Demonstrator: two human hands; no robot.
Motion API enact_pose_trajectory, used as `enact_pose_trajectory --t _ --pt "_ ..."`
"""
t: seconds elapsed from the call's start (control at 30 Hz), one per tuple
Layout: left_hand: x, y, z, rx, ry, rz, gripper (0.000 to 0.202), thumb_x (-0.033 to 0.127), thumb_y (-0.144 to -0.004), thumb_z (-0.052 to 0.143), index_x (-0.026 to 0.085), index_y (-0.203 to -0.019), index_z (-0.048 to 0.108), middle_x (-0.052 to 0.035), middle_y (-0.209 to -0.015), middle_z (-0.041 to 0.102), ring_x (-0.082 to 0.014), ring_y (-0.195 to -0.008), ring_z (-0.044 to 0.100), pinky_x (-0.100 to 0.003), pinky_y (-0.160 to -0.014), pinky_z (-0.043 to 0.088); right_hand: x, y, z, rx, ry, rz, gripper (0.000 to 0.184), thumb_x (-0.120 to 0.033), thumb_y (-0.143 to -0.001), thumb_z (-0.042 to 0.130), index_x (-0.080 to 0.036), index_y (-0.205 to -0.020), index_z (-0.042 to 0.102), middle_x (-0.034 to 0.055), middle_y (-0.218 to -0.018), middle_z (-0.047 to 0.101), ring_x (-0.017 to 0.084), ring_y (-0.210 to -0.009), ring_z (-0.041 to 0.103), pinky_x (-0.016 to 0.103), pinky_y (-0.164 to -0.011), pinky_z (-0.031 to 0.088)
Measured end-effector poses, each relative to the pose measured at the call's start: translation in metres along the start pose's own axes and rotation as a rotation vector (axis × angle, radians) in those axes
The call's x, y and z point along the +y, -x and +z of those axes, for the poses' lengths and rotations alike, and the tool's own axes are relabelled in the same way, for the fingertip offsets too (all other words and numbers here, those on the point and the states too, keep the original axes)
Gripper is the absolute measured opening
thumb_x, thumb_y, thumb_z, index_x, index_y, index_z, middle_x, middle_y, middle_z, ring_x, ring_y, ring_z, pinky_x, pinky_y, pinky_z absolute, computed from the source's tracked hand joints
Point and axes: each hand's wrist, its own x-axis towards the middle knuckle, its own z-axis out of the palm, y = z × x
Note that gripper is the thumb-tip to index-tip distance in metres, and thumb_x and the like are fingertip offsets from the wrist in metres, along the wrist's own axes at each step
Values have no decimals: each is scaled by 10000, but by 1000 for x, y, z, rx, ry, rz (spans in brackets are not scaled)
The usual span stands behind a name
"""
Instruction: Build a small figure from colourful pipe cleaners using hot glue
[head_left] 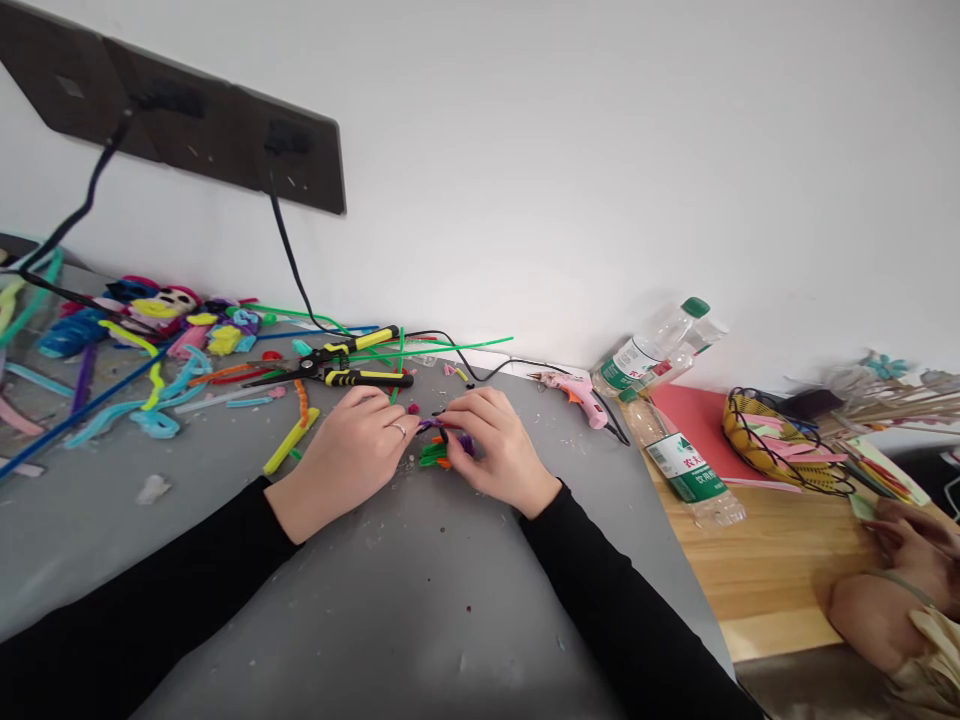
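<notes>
Over the middle of the grey table my left hand [360,445] and my right hand [495,440] face each other with fingers pinched. Between the fingertips runs a small purple and black pipe cleaner piece [430,424], held from both sides. Most of it is hidden behind my fingers. Just below it lie short green and orange pipe cleaner pieces [433,455], partly covered by my right hand. Black-and-yellow pliers [337,365] rest behind my left hand, their handles spread. A yellow pipe cleaner bundle [291,441] is left of that hand.
Pipe cleaners [169,400] and fuzzy figures [157,310] crowd the left. A pink glue gun [577,395] lies by the wall, its cord trailing. Plastic bottles [686,465] and a yellow basket [750,435] stand right, near another person's hands [892,580].
</notes>
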Motion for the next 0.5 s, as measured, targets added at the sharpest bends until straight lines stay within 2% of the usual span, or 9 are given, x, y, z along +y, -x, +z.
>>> enact_pose_trajectory --t 0.23,0.5 --pt "1 0 1 -15 17 8 330 91 -1011 492 157 -779 716 -29 -673 696 -193 -651 598 -380 -809 490 0 1 8 25 79 19 158 -127 -975 554 -224 -972 678 61 -955 743 206 -943 621 374 -827 515" --pt "3 -5 0 -62 18 52 352 19 -935 462 190 -684 639 -12 -618 646 -188 -635 568 -366 -803 496 -10 2 26 110 205 231 168 -92 -862 585 -226 -762 574 27 -832 677 195 -821 566 344 -741 427"
